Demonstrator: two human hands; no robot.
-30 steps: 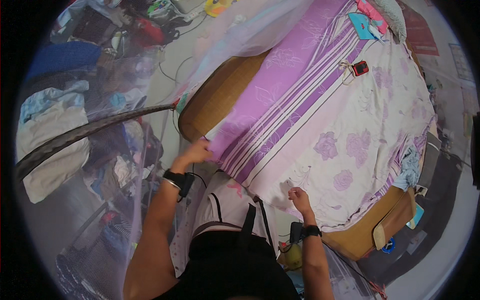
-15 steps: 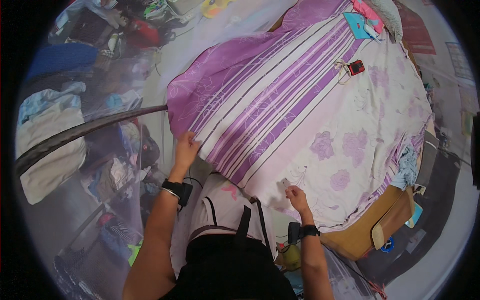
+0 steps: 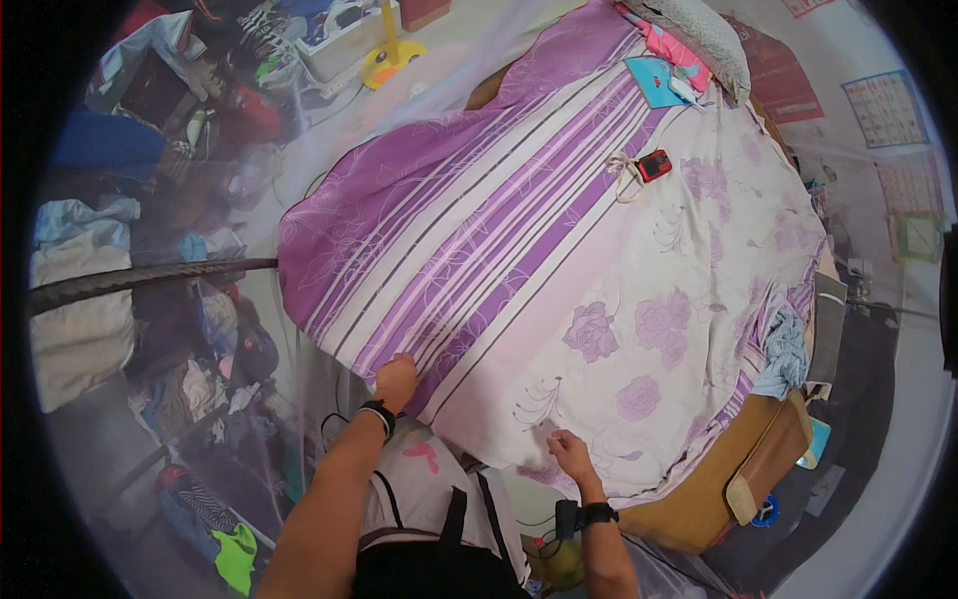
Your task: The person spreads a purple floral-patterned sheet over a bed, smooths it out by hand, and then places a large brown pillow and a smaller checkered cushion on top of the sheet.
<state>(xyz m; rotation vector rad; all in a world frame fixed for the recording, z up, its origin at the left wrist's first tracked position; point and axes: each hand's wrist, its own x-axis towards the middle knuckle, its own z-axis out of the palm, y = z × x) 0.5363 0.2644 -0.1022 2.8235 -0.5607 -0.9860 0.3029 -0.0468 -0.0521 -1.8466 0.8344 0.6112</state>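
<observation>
Bedsheet (image 3: 559,270), purple and white with broad stripes down its left half and pale flowers on its right, lies spread across nearly the whole bed (image 3: 689,509), whose wooden frame shows only at the near right corner. Its near edge hangs over the foot of the bed, right in front of the person standing there. To the left of the bed the floor is crowded with heaps of clothes (image 3: 80,299), and a dark curved bar (image 3: 150,278) runs across them toward the sheet's left edge. At the far end a grey pillow (image 3: 699,35) sits at the head of the bed, with a blue booklet (image 3: 654,80) just beside it. A small red device (image 3: 654,165) with a white cord lies on the sheet, well apart from both hands. The left hand (image 3: 396,381), a black watch at its wrist, presses down on the striped part at the near edge, fingers curled together onto the cloth. The right hand (image 3: 571,454), also wearing a dark wristband, pinches the flowered part at the near hem, its grip closed on the fabric.
</observation>
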